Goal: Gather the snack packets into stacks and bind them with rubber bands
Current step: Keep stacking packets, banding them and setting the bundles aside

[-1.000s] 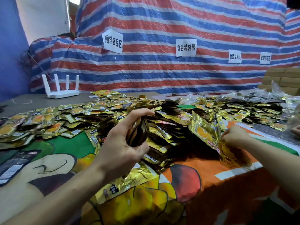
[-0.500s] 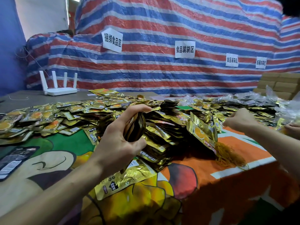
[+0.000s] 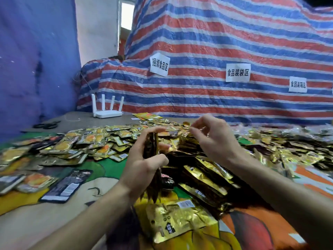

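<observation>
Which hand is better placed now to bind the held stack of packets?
Right. The left hand grips the stack of packets upright, so it is busy. The right hand hovers beside the stack's top, holding no packet; whether its fingers pinch anything is unclear.

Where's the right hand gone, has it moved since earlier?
Yes. The right hand moved left, from beside the heap of gold foil snack packets to above it.

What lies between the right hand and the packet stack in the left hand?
Head view: between right hand and packet stack nothing is held; the heap of loose packets lies behind the gap.
</observation>
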A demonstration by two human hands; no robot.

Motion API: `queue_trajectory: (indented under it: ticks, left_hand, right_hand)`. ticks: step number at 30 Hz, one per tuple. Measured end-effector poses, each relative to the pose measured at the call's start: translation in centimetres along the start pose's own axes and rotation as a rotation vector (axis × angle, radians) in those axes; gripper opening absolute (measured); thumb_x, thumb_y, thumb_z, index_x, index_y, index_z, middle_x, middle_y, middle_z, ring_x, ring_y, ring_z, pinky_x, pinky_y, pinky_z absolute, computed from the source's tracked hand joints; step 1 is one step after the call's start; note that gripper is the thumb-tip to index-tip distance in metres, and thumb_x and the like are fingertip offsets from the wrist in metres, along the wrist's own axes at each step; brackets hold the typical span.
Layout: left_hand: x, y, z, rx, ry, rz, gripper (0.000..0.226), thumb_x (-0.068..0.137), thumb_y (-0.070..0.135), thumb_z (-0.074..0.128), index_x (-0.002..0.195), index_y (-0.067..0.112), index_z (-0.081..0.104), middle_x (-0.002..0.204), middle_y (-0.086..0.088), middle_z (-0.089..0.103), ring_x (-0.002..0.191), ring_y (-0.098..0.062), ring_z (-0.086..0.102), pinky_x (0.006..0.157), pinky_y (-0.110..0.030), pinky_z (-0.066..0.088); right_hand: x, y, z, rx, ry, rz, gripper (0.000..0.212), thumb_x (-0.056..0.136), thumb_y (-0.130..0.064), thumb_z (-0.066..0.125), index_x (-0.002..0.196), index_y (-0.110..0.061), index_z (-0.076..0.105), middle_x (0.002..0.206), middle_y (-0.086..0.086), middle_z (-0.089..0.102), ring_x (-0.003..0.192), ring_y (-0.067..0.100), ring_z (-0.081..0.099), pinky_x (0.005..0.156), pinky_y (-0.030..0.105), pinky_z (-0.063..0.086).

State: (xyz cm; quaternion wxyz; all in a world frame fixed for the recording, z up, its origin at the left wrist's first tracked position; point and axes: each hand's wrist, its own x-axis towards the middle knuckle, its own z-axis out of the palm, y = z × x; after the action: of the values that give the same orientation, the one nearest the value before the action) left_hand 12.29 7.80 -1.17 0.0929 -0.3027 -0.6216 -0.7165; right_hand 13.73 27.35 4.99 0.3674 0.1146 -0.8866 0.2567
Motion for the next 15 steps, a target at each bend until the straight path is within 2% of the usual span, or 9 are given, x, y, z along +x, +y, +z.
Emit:
queue_trajectory:
  ticks: [1,3,4,6,8,11,15]
  left_hand:
    - [0.2,-0.1,-0.9,-0.05,0.009,-0.068,0.056,0.065,0.007,0.064,0.116,0.03,0.066,0.103,-0.019,0.069,0.081,-0.03,0.068,0.069,-0.042,0.056]
    - [0.5,-0.3,-3.0,-0.23,-0.024,-0.253,0.049,0.066,0.008,0.066,0.114,0.02,0.067,0.089,-0.014,0.068,0.069,-0.025,0.064,0.062,-0.036,0.055]
    - [0.7,-0.5,-4.1,-0.322,-0.047,-0.333,0.053,0.067,0.009,0.067,0.119,0.017,0.067,0.083,-0.01,0.068,0.067,-0.024,0.059,0.06,-0.034,0.054]
    - [1.1,-0.8,-6.1,-0.422,-0.068,-0.453,0.061,0.067,0.007,0.069,0.127,0.015,0.066,0.079,-0.009,0.065,0.069,-0.024,0.054,0.066,-0.038,0.052]
    - [1.4,-1.2,-7.7,-0.414,-0.047,-0.531,0.056,0.063,0.007,0.073,0.12,0.008,0.07,0.076,-0.009,0.06,0.067,-0.023,0.053,0.072,-0.037,0.046]
    - [1.8,-2.3,-9.3,-0.36,0.059,-0.587,0.056,0.055,0.011,0.078,0.109,0.007,0.067,0.074,-0.012,0.061,0.061,-0.025,0.057,0.067,-0.036,0.045]
    - [1.6,-3.7,-10.3,-0.389,0.127,-0.61,0.056,0.051,0.015,0.078,0.106,0.007,0.067,0.072,-0.011,0.061,0.06,-0.025,0.056,0.057,-0.031,0.046]
  right_hand:
    - [0.0,-1.0,1.8,0.027,-0.012,-0.026,0.003,0.097,-0.023,0.067,0.094,-0.021,0.067,0.08,-0.018,0.06,0.072,0.001,0.06,0.062,0.013,0.048]
    - [-0.1,-2.4,5.3,0.068,-0.015,-0.06,0.005,0.097,-0.025,0.066,0.094,-0.021,0.068,0.08,-0.017,0.06,0.07,0.002,0.057,0.065,0.025,0.05]
    - [0.0,-2.9,6.8,0.086,-0.007,-0.064,0.006,0.097,-0.025,0.066,0.093,-0.021,0.067,0.079,-0.016,0.06,0.069,0.003,0.055,0.066,0.031,0.051]
    - [0.3,-3.7,9.4,0.137,0.004,-0.059,0.007,0.096,-0.024,0.066,0.092,-0.018,0.068,0.08,-0.013,0.062,0.069,0.005,0.056,0.068,0.04,0.053]
    - [0.7,-4.3,11.6,0.21,-0.01,-0.026,0.008,0.097,-0.023,0.066,0.094,-0.016,0.067,0.083,-0.008,0.067,0.074,0.011,0.063,0.071,0.044,0.056]
    - [0.9,-4.7,14.3,0.269,-0.022,0.017,0.01,0.097,-0.025,0.065,0.093,-0.016,0.066,0.082,-0.005,0.068,0.077,0.014,0.065,0.073,0.043,0.055]
    - [-0.1,-4.0,16.9,0.294,-0.091,0.013,0.011,0.097,-0.027,0.066,0.096,-0.017,0.068,0.088,-0.01,0.067,0.081,0.005,0.062,0.074,0.029,0.051]
